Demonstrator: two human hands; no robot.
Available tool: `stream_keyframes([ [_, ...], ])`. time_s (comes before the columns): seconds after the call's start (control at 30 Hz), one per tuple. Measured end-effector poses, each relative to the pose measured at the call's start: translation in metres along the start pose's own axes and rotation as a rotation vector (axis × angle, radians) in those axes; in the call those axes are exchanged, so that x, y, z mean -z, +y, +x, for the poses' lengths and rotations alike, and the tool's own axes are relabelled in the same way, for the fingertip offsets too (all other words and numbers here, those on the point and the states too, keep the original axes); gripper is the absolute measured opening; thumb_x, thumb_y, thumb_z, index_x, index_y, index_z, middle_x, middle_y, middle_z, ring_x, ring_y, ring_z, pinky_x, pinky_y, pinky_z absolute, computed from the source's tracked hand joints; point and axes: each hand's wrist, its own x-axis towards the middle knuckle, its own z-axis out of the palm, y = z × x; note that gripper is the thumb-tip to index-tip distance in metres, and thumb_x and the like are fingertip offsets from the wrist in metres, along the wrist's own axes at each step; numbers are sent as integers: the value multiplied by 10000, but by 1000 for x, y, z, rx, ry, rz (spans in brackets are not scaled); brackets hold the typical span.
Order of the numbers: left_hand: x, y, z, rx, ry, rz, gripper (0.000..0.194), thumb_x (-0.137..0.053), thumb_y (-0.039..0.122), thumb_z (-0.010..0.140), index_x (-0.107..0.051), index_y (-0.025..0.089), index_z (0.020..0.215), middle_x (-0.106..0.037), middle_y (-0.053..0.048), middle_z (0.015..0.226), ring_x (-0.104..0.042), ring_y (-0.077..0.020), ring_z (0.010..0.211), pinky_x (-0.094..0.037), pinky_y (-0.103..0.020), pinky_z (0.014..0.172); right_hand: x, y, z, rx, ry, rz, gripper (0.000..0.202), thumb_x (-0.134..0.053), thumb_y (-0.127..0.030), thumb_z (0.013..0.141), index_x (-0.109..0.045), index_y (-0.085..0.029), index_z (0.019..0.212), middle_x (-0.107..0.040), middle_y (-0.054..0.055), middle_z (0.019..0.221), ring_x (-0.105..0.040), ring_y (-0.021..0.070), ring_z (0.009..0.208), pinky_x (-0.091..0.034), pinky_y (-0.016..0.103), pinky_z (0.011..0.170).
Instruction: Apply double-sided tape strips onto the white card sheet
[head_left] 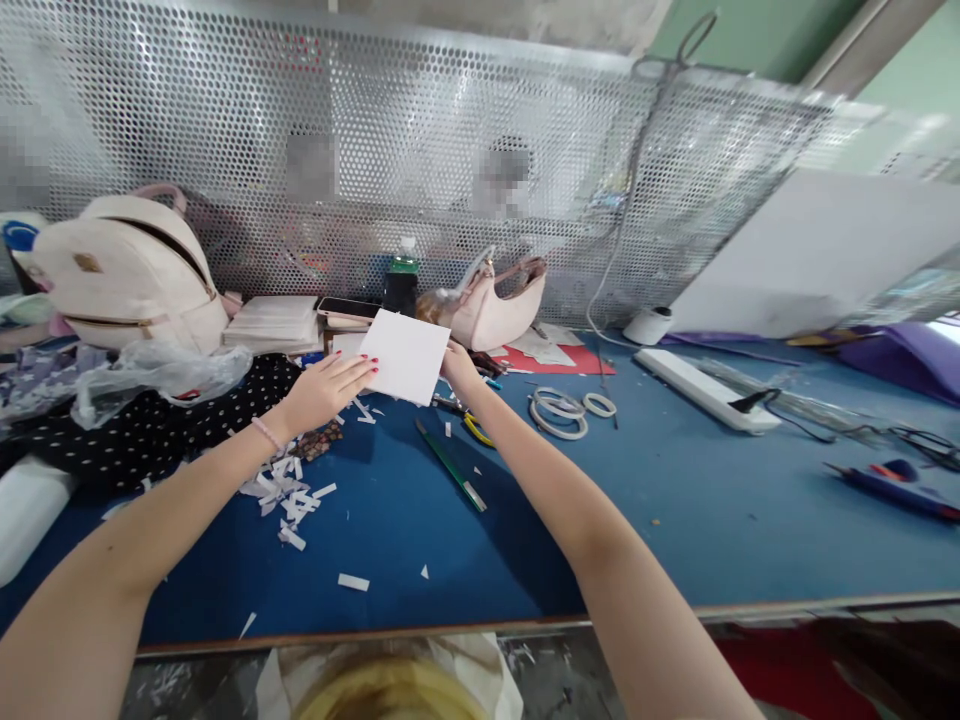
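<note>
In the head view, over a blue table [697, 530] before a perforated metal screen [420, 120], a squarish white card [409, 358], long axis unclear, points away and slightly rightward between the left hand [326, 390], fingers close together across its edge, and the right hand [456, 366], fingers mostly hidden, their grip impossible to tell.

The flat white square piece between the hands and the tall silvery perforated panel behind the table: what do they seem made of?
The flat white square piece looks like matte paper or card: straight edges, no shine. The silvery perforated panel is probably metal, glossy, judging by its bright reflections.
</note>
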Motion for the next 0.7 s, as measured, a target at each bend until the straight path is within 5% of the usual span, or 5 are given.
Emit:
stream_keyframes([
  [0.27, 16, 28, -3, -156, 19, 4, 329, -494, 147, 976, -625, 169, 1277, -680, -103, 1267, -590, -200, 1251, -406, -417, 1139, 23, -12, -40, -101, -17, 241, 173, -539, -358, 736, -588, -211, 811, -614, -20, 647, -540, 135, 588, -424, 262, 580],
  [0.5, 53, 73, -30, -422, -20, -49, 345, -445, 144, 1005, -586, 163, 1319, -650, -102, 1316, -519, -173, 1327, -311, -387, 1196, 23, -18, -93, -252, -286, 215, 151, -594, -333, 727, -602, -182, 722, -553, -38, 528, -460, 96, 461, -332, 223, 453],
  [0.7, 49, 85, -41, -522, -123, -118, 350, -414, 131, 1010, -610, 180, 1296, -635, -83, 1341, -562, -193, 1282, -377, -374, 1157, 12, -19, -111, -289, -452, 149, 215, -508, -323, 734, -532, -186, 569, -533, -14, 450, -444, 103, 396, -259, 223, 390],
])
